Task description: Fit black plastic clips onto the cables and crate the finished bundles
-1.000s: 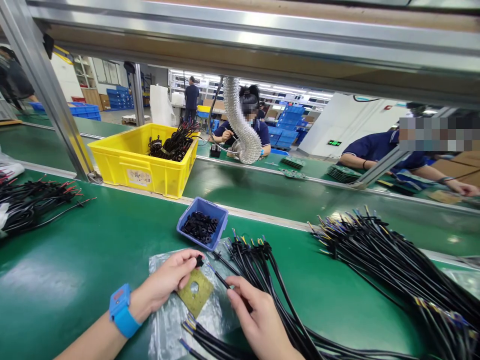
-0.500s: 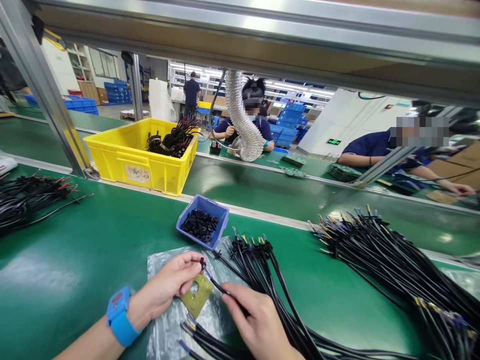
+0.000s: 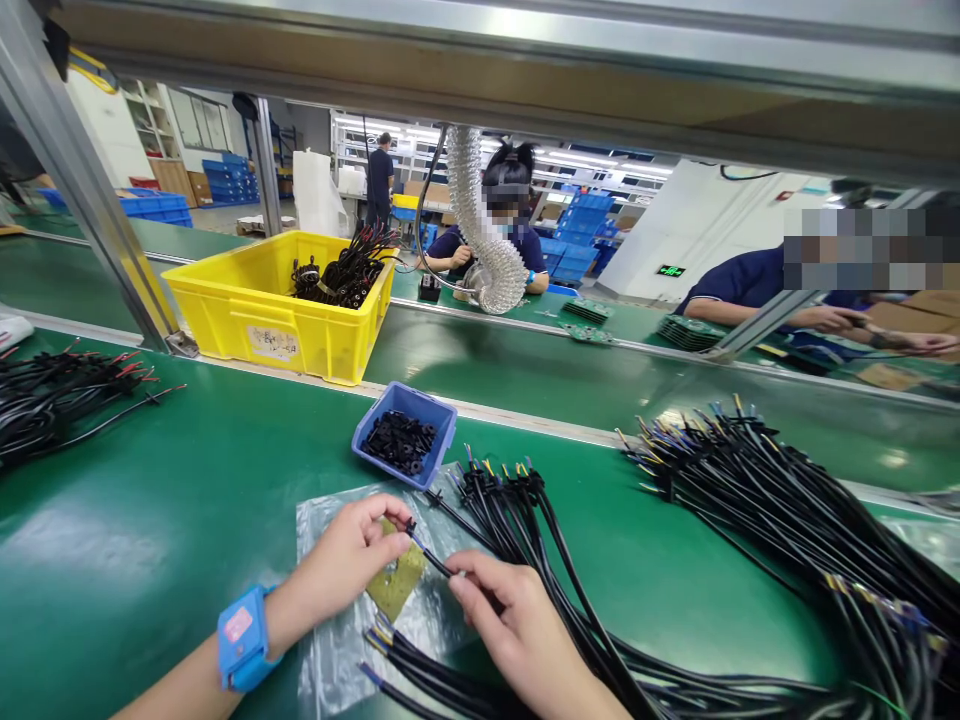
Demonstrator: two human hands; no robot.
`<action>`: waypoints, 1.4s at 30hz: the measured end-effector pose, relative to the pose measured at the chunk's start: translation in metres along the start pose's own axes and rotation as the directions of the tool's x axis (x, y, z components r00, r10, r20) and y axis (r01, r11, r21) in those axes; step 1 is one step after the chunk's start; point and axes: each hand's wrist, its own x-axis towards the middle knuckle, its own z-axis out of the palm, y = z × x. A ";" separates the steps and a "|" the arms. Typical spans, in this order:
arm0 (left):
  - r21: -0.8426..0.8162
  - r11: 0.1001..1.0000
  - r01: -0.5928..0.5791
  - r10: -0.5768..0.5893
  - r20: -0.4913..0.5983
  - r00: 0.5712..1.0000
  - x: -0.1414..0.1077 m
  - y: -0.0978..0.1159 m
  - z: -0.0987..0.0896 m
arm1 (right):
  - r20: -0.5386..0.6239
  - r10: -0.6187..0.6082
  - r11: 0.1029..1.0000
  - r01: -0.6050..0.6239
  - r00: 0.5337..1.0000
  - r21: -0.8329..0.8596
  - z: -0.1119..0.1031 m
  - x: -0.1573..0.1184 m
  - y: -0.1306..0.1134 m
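My left hand, with a blue band on its wrist, pinches a small black part at the end of a black cable. My right hand grips that black cable a short way down from the part. Beneath my left hand lies a yellowish square piece with a hole, on a clear plastic bag. Beyond my hands is a blue bin of small black parts. A bundle of black cables with exposed coloured wire ends lies beside my right hand.
A yellow crate holding dark cables stands behind the blue bin. More cable bundles lie at the right and far left. A metal frame crosses overhead, and a ribbed duct hangs beyond. People sit across the bench with green boards.
My left hand has moved slightly right with the black part, and its wrist has turned. My right hand still grips the cable. At right, a person's hands have come closer together.
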 end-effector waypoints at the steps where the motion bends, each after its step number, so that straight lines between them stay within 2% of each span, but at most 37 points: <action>1: 0.045 0.999 -0.003 0.003 -0.011 1.000 -0.001 0.002 0.000 | -0.025 0.000 1.000 0.000 1.000 -0.010 0.001 0.000 0.000; 6: 0.148 0.989 0.003 0.000 -0.017 1.000 -0.006 0.011 0.001 | -0.116 -0.101 0.991 0.090 0.988 -0.097 0.005 -0.005 0.001; 10: 0.183 0.983 0.030 -0.037 0.033 0.999 -0.008 0.013 0.006 | -0.089 -0.136 0.983 0.123 0.987 -0.139 0.005 -0.006 0.002; 13: 0.202 0.979 0.019 -0.024 0.022 0.999 -0.009 0.011 0.010 | -0.057 -0.120 0.984 0.111 0.991 -0.143 0.005 -0.005 0.001; 17: 0.243 0.965 -0.099 0.102 0.003 0.995 -0.012 0.007 0.013 | 0.006 -0.064 0.997 0.064 0.998 -0.052 0.003 -0.004 -0.004; 21: 0.286 0.918 -0.273 0.259 0.085 0.962 -0.016 0.004 0.015 | 0.066 -0.020 0.998 0.016 0.998 0.059 0.002 -0.003 -0.006; 25: 0.353 0.859 -0.370 0.334 0.161 0.929 -0.018 0.004 0.018 | 0.100 0.023 0.991 -0.036 0.995 0.129 0.004 0.000 -0.006; 27: 0.360 0.863 -0.355 0.317 0.161 0.935 -0.018 0.006 0.018 | 0.105 0.030 0.988 -0.046 0.994 0.148 0.004 0.001 -0.006; 30: 0.307 0.922 -0.236 0.223 0.077 0.972 -0.015 0.010 0.017 | 0.089 0.041 0.987 -0.055 0.995 0.154 0.003 0.002 -0.005; 32: 0.252 0.959 -0.130 0.134 0.004 0.991 -0.012 0.010 0.016 | 0.028 0.038 0.994 -0.041 0.999 0.101 0.003 0.001 -0.002; 35: 0.197 0.980 -0.035 0.044 -0.045 0.998 -0.007 0.008 0.014 | -0.089 -0.044 0.999 0.042 0.995 -0.031 0.006 -0.003 0.004; 38: 0.143 0.989 -0.046 0.051 -0.026 0.998 -0.005 0.004 0.014 | -0.077 -0.121 0.990 0.116 0.990 -0.075 0.008 -0.006 0.006; 42: 0.042 0.992 -0.116 0.115 0.035 0.993 -0.006 0.002 0.015 | 0.050 -0.080 0.996 0.081 0.996 -0.026 0.005 -0.004 0.000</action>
